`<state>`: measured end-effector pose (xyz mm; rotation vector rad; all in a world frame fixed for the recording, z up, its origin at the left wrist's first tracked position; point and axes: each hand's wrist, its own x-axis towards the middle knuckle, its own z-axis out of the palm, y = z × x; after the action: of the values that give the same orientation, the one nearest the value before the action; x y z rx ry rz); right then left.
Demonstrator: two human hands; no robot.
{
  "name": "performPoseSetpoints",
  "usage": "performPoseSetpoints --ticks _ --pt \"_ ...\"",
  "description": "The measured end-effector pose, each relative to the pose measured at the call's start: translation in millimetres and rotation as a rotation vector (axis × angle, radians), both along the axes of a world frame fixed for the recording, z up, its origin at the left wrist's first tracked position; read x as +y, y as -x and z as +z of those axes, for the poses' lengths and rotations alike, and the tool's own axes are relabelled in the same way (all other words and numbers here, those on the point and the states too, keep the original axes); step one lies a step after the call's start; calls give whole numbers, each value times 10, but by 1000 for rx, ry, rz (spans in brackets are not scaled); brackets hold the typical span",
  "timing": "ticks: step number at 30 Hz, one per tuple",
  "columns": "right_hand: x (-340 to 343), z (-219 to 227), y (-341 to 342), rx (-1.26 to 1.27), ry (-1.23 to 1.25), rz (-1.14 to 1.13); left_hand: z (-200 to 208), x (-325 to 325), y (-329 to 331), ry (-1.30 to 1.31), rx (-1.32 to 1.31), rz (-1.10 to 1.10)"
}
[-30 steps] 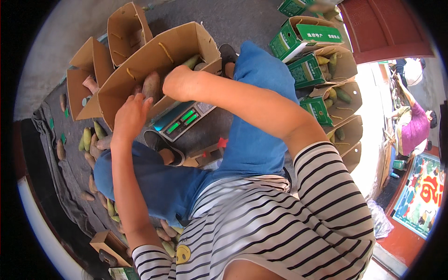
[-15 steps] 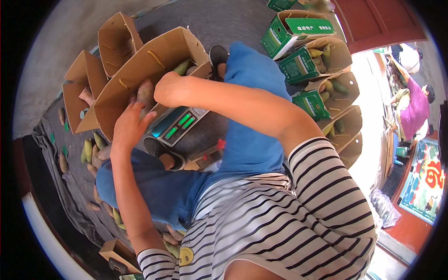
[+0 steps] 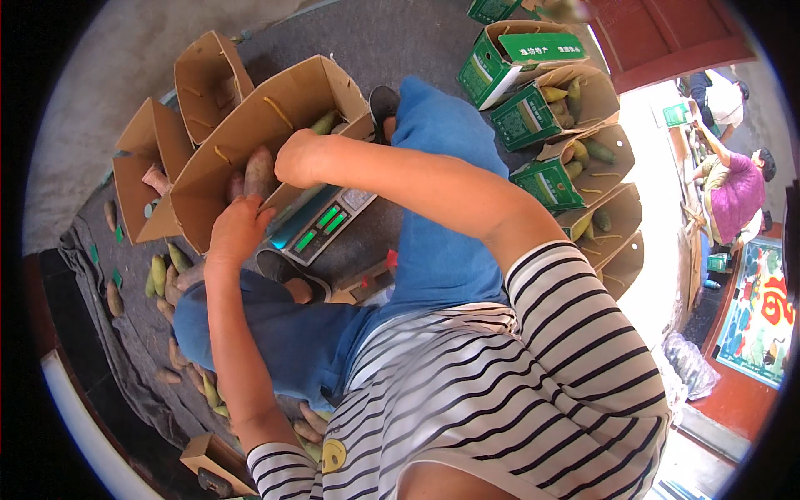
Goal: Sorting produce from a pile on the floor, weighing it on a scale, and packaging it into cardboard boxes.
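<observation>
A long open cardboard box (image 3: 196, 183) stands at a slant before me, on a scale (image 3: 329, 221) with lit green displays. Inside lie reddish sweet potatoes (image 3: 260, 172) and a green radish (image 3: 325, 123). My left hand (image 3: 237, 229) is at the near left wall of the box, fingers over its edge and thumb outside, beside the sweet potatoes. Farther right along that wall, my right hand (image 3: 302, 158) is curled into a fist over the edge. Its fingertips are hidden inside the box, so what they hold cannot be made out.
Two open cardboard boxes (image 3: 212, 79) stand behind at the left. Loose green radishes (image 3: 158, 273) and sweet potatoes lie by my left knee. Green printed boxes (image 3: 550, 183) of produce line the right. People (image 3: 737, 196) are beyond the doorway. A small carton (image 3: 217, 462) sits lower left.
My left hand has drawn its fingers together and sits closer on the box edge. My right hand stays nearly in place. The view has shifted slightly.
</observation>
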<state>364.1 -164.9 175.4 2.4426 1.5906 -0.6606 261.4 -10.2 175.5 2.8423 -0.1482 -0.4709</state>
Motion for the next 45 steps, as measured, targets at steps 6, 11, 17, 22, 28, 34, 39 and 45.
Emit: performPoseSetpoints --ticks 6,11,17,22,28,34,39,45 --pt "60 -17 -18 3 53 -2 -5 -19 0 2 -32 -11" --pt "42 -5 60 -8 23 -102 -62 50 -13 -9 -79 -59" --pt "56 -77 125 -39 44 -180 -76 100 33 -19 -60 -62" --pt "108 -57 127 -53 48 -194 -72 127 116 -43 -101 -29" --pt "131 -258 62 -56 61 -214 -50 115 70 -76 -42 -6" --pt "135 -264 81 -33 34 -166 -148 221 129 -35 -19 6" --pt "-117 -68 74 49 -48 -126 -124 183 178 5 -76 15" --pt "-989 654 -267 -2 -482 -272 115 233 123 249 -221 189"
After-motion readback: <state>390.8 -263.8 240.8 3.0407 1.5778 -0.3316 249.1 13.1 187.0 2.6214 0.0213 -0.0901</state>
